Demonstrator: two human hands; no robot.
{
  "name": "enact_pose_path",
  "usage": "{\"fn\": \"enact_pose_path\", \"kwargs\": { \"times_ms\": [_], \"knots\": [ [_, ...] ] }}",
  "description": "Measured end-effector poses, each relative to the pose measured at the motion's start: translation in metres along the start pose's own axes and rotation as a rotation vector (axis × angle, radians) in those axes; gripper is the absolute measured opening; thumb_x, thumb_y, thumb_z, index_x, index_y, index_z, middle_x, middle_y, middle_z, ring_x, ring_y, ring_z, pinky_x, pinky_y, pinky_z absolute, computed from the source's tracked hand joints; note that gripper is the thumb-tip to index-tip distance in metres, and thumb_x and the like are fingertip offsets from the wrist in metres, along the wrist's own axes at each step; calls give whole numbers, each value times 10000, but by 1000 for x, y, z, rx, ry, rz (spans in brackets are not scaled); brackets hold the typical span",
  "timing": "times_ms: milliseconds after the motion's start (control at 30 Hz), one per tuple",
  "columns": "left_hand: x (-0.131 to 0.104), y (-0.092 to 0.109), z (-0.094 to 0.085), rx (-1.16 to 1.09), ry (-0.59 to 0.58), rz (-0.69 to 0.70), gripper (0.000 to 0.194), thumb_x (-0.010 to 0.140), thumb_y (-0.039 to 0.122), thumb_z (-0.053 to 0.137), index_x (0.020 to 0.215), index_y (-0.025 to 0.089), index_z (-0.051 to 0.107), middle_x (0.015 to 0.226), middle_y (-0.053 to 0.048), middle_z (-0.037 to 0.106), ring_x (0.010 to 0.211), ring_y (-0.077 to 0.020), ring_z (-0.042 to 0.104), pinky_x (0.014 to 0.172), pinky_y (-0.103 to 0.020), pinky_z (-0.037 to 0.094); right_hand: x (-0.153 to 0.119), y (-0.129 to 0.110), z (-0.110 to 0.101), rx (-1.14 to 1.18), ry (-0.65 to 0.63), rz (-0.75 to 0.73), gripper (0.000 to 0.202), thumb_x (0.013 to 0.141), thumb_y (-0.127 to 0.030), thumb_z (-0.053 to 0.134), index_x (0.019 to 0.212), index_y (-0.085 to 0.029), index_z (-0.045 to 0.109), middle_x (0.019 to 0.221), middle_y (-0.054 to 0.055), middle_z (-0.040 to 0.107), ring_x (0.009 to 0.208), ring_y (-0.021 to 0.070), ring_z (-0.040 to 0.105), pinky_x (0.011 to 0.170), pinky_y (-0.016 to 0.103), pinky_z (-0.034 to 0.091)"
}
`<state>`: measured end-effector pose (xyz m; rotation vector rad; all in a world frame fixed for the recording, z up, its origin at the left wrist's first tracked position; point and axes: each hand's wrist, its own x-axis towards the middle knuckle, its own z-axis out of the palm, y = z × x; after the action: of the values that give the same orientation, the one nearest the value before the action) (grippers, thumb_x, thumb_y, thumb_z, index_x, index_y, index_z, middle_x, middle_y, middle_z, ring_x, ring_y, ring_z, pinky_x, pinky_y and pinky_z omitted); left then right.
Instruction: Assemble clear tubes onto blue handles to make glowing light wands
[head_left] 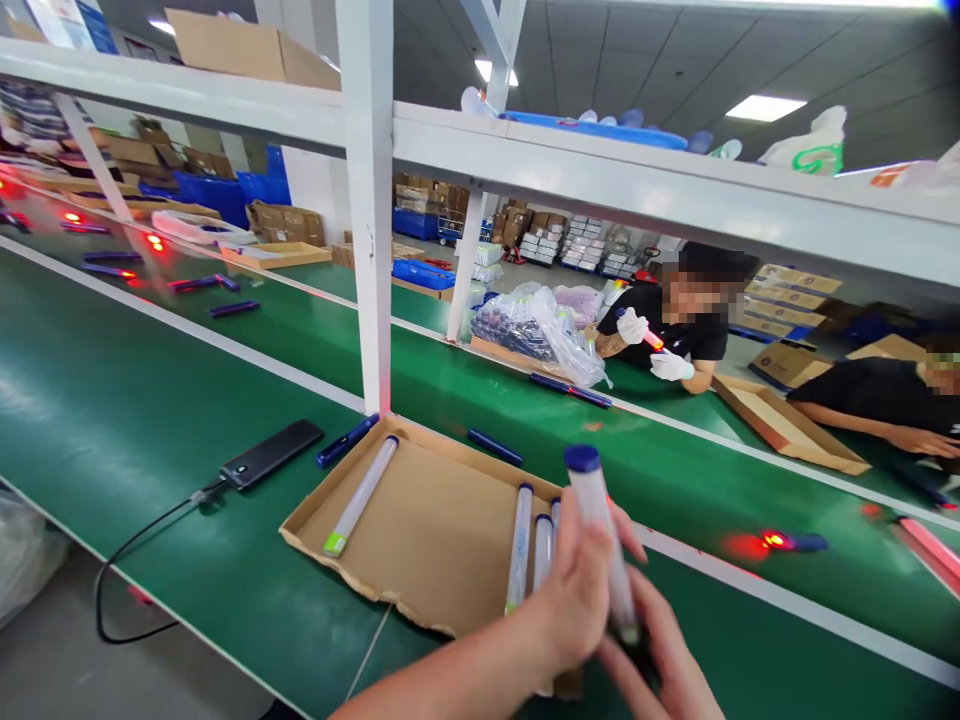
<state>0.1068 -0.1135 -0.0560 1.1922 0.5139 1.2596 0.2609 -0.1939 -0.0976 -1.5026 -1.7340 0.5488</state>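
My left hand (574, 590) is closed around a white translucent tube (598, 497) with a dark blue cap, held nearly upright and leaning a little. At its lower end, my right hand (664, 640) has its fingers around the tube, where a dark part is blurred and half hidden. Both hands are over the right end of a shallow cardboard tray (435, 530). Inside the tray, a similar capped tube (364, 495) with a green lower end lies at the left. Another such tube (520, 545) lies near my left hand, with more beside it partly covered by my hand.
A black power bank (274, 453) with a cable and a dark blue stick (346, 441) lie left of the tray. A white post (367, 220) rises behind it. Across the green conveyor (450, 390), a gloved person (690, 330) holds a red-lit wand. A red-lit stick (795, 541) lies at right.
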Motion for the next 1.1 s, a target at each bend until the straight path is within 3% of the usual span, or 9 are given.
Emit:
{"fn": "enact_pose_path", "kwargs": {
  "times_ms": [133,300,433,567,700,767,867,1000,1100],
  "knots": [
    [32,3,-60,846,2,-93,522,1033,493,500,1418,168,362,1456,-212,480,1379,-303,494,1145,-453,424,104,5,0,-157,31,96,471,1070,-455,507,1473,-210,520,1489,136,643,1373,301,609,1181,483,482],
    [26,-7,-105,1253,-192,-535,426,920,239,669,1301,128,514,1244,-209,670,1224,-384,661,979,-475,531,225,65,-45,-404,61,368,345,1044,-395,698,1314,-183,662,1295,100,701,1109,272,711,977,504,599],
    [19,-10,-97,1358,-160,-610,301,972,174,553,1264,100,547,1256,-235,662,1214,-403,662,951,-497,542,251,87,-35,-498,-8,445,342,1034,-357,724,1322,-182,665,1337,105,683,1131,277,706,960,494,616],
    [25,-17,-87,1399,-104,-647,431,921,149,619,1336,74,528,1301,-288,618,1265,-466,621,999,-558,514,259,78,21,-448,-173,278,339,1042,-345,713,1345,-201,662,1392,107,663,1180,282,689,999,507,602],
    [23,-15,-108,1266,-81,-654,422,804,63,649,1210,141,570,1198,-203,654,1211,-423,652,1016,-539,504,270,58,58,-315,-377,100,278,1025,-360,739,1230,-175,705,1256,83,721,1088,256,719,958,479,614],
    [22,-3,-124,1109,-57,-629,269,872,144,602,1135,187,559,1029,-99,652,1057,-320,685,921,-442,551,267,47,51,-258,-381,63,259,1021,-370,741,1182,-169,713,1220,77,726,1076,254,716,958,479,605],
    [27,20,-132,412,152,-586,176,909,281,560,1073,220,539,868,-17,585,746,-198,598,588,-273,521,232,22,17,-143,-307,40,282,1041,-399,695,1208,-172,681,1151,67,720,1045,251,706,954,475,583],
    [48,44,-105,-213,327,-496,230,913,412,563,1021,212,529,832,7,549,622,-117,507,452,-170,395,129,-37,-20,75,-328,65,306,1124,-472,487,1301,-237,573,919,-6,706,891,210,685,858,368,558],
    [56,54,-75,-504,392,-495,222,989,420,559,1018,201,545,789,33,499,574,-86,488,424,-144,367,43,-80,-14,214,-441,193,331,1116,-516,494,1333,-282,585,922,-22,680,801,184,667,747,310,552]
  ]
}}
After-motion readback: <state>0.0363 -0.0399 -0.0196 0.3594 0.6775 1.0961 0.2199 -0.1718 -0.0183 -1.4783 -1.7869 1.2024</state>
